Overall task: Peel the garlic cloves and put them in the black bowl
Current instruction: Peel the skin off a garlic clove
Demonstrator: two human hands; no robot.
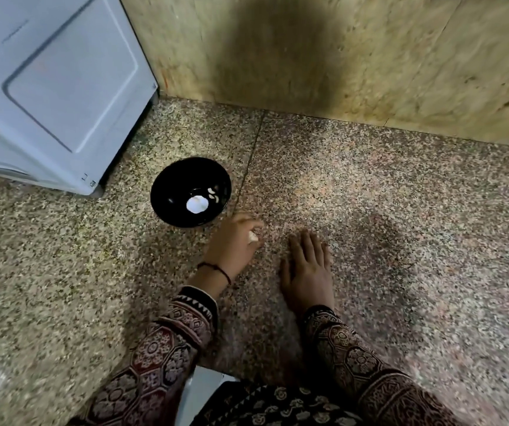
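A black bowl stands on the speckled floor, left of centre. Inside it lie a white garlic bulb and a few small peeled cloves. Just right of and below the bowl, my left hand hovers low over the floor with its fingers curled round a small pale garlic clove. My right hand lies flat on the floor to the right of it, fingers straight, holding nothing.
A white appliance stands at the back left, close to the bowl. A stone wall runs along the back. The speckled floor stretches to the right. A grey flat object lies near my lap.
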